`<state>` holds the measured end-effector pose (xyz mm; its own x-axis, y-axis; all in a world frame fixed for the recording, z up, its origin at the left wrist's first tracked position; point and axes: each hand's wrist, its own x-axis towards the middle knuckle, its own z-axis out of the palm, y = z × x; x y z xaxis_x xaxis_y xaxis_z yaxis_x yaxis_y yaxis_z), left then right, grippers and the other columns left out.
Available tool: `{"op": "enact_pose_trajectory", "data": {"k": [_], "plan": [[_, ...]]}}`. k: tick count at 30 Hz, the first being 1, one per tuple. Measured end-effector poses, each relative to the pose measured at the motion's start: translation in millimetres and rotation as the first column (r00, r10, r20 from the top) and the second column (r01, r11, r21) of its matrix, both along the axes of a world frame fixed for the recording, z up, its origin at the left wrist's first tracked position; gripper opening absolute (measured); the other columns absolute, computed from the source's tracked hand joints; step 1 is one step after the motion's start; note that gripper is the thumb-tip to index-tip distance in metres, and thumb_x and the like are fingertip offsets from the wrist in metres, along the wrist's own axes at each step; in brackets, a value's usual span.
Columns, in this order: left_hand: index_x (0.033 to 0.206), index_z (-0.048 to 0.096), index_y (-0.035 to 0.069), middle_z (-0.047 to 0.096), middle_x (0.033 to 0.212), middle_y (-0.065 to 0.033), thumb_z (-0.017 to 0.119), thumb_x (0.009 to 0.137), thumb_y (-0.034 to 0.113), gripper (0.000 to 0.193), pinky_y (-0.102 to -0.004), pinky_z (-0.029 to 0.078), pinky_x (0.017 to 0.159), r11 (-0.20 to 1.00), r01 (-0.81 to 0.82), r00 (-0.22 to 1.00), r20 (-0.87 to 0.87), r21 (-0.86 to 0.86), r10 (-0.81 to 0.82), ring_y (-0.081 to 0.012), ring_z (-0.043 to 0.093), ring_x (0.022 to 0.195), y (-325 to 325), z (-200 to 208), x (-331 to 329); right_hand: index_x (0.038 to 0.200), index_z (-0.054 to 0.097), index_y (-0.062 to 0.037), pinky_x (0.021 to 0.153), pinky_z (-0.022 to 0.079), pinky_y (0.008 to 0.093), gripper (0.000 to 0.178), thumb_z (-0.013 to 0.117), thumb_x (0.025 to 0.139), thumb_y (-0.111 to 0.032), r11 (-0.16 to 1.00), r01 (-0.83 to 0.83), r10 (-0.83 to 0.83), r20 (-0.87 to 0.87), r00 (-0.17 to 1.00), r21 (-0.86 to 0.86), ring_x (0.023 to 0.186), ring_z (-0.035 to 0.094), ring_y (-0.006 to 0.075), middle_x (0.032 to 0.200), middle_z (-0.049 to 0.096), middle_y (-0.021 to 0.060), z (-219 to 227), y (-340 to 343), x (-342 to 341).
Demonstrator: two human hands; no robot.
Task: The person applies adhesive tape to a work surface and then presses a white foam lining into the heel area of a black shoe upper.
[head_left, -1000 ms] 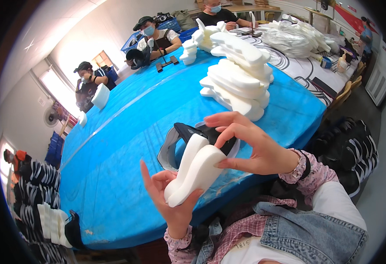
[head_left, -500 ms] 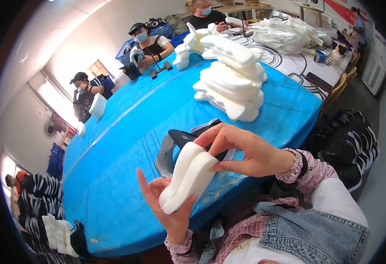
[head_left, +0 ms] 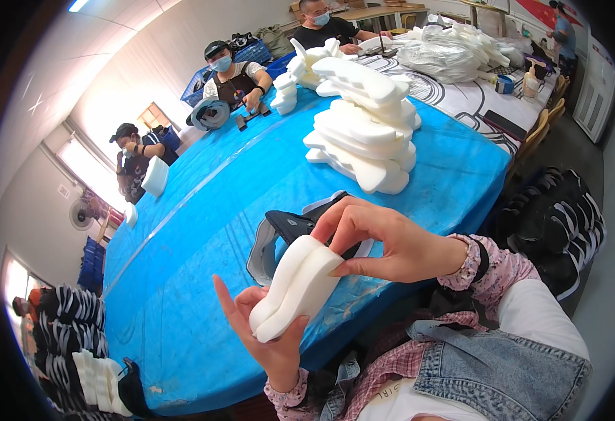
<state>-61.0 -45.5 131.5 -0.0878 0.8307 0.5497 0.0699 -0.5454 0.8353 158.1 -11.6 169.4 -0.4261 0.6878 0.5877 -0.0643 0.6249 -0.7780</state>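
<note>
Two curved white foam pads [head_left: 299,284], pressed face to face, are held tilted above the near edge of the table. My left hand [head_left: 269,337] grips their lower end, thumb on the near side, with the index finger stretched up. At the upper end, my right hand [head_left: 384,242] pinches the pads between thumb and fingers. Just behind them a black and grey padded neck brace [head_left: 286,228] lies on the blue table cover, partly hidden by the pads and my right hand.
A tall stack of white foam pads [head_left: 367,140] stands on the blue-covered table [head_left: 202,238]. Three people sit along its far side. More black braces are piled at the lower left [head_left: 72,316] and by the right edge [head_left: 556,231]. Plastic-wrapped foam [head_left: 444,56] lies at the back.
The pads in my hands have tipped slightly and their seam has closed up. The far person in the middle has lowered a grey brace to the table. My view has shifted a little.
</note>
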Motion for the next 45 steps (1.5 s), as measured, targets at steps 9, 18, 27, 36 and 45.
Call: {"op": "enact_pose_trajectory", "data": {"k": [9,18,27,36,45], "plan": [[0.149,0.018,0.003,0.053,0.101,-0.0067,0.073,0.069,0.017,0.098,-0.0248,0.043,0.079,0.999,-0.023,1.000,0.017,-0.039,0.024,-0.0143,0.053,0.089,-1,2,0,0.093,0.055,-0.0032,0.083,0.051,0.0290,0.021,0.072,0.080,-0.004,0.997,0.012,-0.009,0.032,0.999,-0.076,0.103,0.055,0.0164,0.112,0.053,0.0099,2,-1,4],[0.149,0.004,0.003,0.058,0.110,-0.0128,0.079,0.069,0.010,0.110,-0.0318,0.045,0.090,0.990,0.124,0.979,0.171,-0.073,-0.111,-0.0204,0.058,0.104,0,2,-1,0.119,0.050,-0.0044,0.078,0.052,0.0277,0.046,0.074,0.080,-0.010,0.998,-0.059,0.060,0.048,0.997,-0.029,0.099,0.057,0.0146,0.103,0.056,0.0048,-3,3,7],[0.148,0.010,0.002,0.060,0.104,-0.0106,0.077,0.069,-0.001,0.104,-0.0305,0.048,0.087,0.993,0.057,0.998,0.039,-0.099,-0.053,-0.0194,0.061,0.096,-2,-4,-7,0.116,0.050,-0.0034,0.085,0.050,0.0292,0.043,0.073,0.080,-0.010,0.990,-0.047,0.065,0.139,0.988,-0.131,0.103,0.055,0.0150,0.109,0.053,0.0056,-7,8,10],[0.146,0.019,-0.001,0.062,0.101,-0.0118,0.080,0.069,0.001,0.098,-0.0299,0.049,0.082,0.991,-0.102,0.958,-0.262,0.081,0.120,-0.0192,0.062,0.091,1,-10,-19,0.134,0.043,-0.0024,0.096,0.041,0.0390,0.080,0.081,0.070,-0.031,0.910,-0.148,-0.123,0.593,0.796,0.387,0.116,0.050,0.0318,0.123,0.051,0.0140,42,16,-35],[0.149,0.004,0.002,0.028,0.146,-0.0225,0.085,0.066,0.021,0.117,-0.0407,0.024,0.111,0.993,-0.117,0.966,-0.230,0.011,0.116,-0.0279,0.028,0.136,60,-64,-58,0.119,0.055,-0.0012,0.075,0.050,0.0289,0.058,0.058,0.089,-0.051,0.925,-0.190,0.206,0.014,0.978,-0.328,0.086,0.062,0.0136,0.099,0.064,0.0061,44,98,-98]]}}
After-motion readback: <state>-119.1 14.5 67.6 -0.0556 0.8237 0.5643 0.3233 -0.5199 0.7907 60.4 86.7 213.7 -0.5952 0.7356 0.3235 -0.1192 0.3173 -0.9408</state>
